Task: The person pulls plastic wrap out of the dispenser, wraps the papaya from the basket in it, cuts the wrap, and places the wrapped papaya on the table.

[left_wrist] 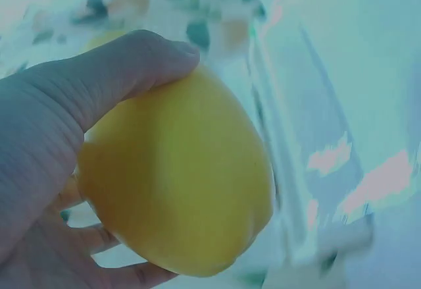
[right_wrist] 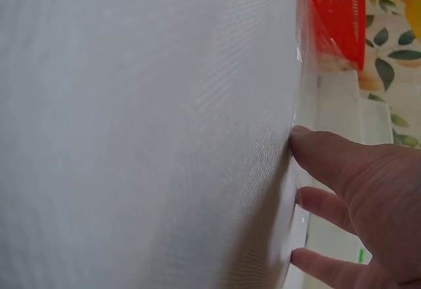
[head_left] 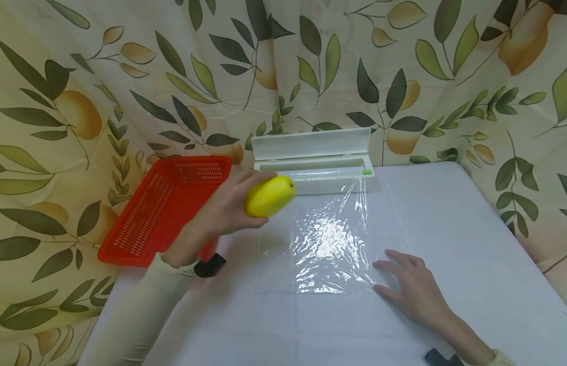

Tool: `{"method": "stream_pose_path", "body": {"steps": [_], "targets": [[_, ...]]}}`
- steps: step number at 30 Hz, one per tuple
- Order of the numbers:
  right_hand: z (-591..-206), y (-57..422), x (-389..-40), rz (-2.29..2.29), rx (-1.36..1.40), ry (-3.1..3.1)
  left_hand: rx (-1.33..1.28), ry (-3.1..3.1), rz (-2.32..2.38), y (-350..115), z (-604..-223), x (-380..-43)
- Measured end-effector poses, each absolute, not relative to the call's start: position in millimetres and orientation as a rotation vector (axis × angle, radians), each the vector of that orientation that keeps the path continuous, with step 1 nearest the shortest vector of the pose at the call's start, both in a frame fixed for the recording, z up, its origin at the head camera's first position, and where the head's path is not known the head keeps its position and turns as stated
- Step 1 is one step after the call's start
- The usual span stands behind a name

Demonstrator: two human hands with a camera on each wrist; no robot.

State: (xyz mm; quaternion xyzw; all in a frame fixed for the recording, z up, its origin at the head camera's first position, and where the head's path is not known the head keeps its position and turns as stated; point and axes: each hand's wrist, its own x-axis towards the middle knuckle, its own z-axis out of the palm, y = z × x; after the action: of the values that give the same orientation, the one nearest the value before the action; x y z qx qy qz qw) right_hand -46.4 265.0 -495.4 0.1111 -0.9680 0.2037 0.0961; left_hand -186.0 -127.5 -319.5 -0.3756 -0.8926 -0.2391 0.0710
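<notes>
A smooth yellow fruit [head_left: 270, 196], oblong with a small brown spot at one end, is held above the table by my left hand [head_left: 235, 201]. In the left wrist view, the thumb lies across the top of the yellow fruit [left_wrist: 184, 177] and fingers curl beneath it. A sheet of plastic wrap [head_left: 329, 244] lies on the table, stretching from a white wrap dispenser [head_left: 312, 185] whose lid stands raised. At the sheet's near right corner, my right hand [head_left: 411, 290] rests its fingertips, spread apart; in the right wrist view, those fingers [right_wrist: 322, 157] touch the surface.
A red plastic basket [head_left: 141, 223] with slotted sides stands at the left of the table, under and behind the left forearm. The white-covered table [head_left: 471, 244] backs onto a leaf-and-fruit patterned curtain [head_left: 338, 66]. A green piece [head_left: 367, 172] sits at the dispenser's right end.
</notes>
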Motion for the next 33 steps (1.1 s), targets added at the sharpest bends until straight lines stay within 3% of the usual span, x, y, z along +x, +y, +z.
{"method": "stream_pose_path", "body": {"steps": [14, 33], "targets": [[-494.1, 264.2, -48.4, 0.647, 0.287, -2.913, -1.441, -2.698, -0.92, -40.8, -412.0, -201.4], [-493.3, 264.6, -45.3, 0.627, 0.266, -2.942, -1.403, -2.884, -0.569, -30.5, -455.3, -196.5]]}}
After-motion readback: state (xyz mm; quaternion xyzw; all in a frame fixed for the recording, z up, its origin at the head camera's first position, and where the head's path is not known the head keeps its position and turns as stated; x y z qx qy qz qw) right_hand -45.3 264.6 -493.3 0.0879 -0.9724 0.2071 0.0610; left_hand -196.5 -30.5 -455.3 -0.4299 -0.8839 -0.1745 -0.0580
